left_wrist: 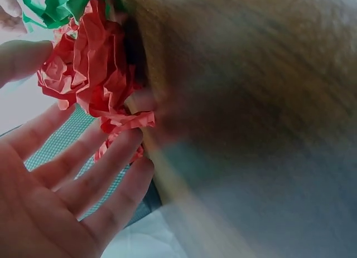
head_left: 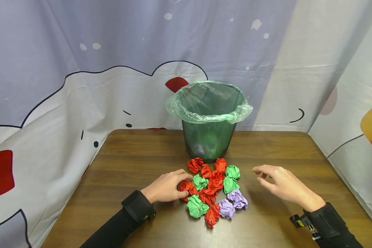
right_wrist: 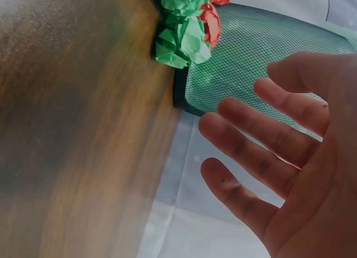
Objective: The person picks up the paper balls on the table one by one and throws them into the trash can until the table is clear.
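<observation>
A cluster of crumpled paper balls lies on the wooden table in front of a mesh bin. At its left edge, my left hand (head_left: 168, 186) reaches around a red paper ball (head_left: 187, 188), thumb on the near side and fingers on the far side. In the left wrist view those fingers (left_wrist: 103, 183) are spread and nearly straight beside the red paper (left_wrist: 92, 63). My right hand (head_left: 283, 184) hovers right of the cluster, holding nothing, fingers loosely bent. Nearest to it are two green paper balls (head_left: 230, 185) and a purple paper ball (head_left: 237, 199).
The mesh bin (head_left: 204, 137), lined with a green plastic bag (head_left: 245, 112), stands at the table's back, with something pale at its bottom. More red (head_left: 212, 215) and green (head_left: 197, 206) balls lie close together. A printed curtain (head_left: 136, 100) hangs behind the table (head_left: 136, 151).
</observation>
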`<act>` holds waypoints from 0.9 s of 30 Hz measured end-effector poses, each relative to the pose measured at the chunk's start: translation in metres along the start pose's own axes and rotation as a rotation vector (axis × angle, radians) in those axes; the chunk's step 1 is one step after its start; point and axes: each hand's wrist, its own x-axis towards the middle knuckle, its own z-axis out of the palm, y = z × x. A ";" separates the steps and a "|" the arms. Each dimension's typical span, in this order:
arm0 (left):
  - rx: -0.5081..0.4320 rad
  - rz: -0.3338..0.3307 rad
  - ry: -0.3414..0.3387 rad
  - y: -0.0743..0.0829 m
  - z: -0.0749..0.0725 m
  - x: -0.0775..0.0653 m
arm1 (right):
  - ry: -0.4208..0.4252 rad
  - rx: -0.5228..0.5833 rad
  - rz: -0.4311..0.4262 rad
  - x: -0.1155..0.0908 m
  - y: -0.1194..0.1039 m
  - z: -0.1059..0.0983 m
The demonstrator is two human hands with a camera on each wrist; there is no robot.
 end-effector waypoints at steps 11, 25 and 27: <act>0.009 0.028 0.051 -0.002 0.003 0.001 | 0.004 0.018 0.005 -0.006 0.003 0.013; 0.024 0.094 0.247 -0.003 -0.031 0.012 | -0.006 0.050 0.027 -0.010 0.006 0.020; 0.023 0.125 0.299 -0.002 -0.042 0.016 | -0.006 0.053 0.028 -0.010 0.007 0.020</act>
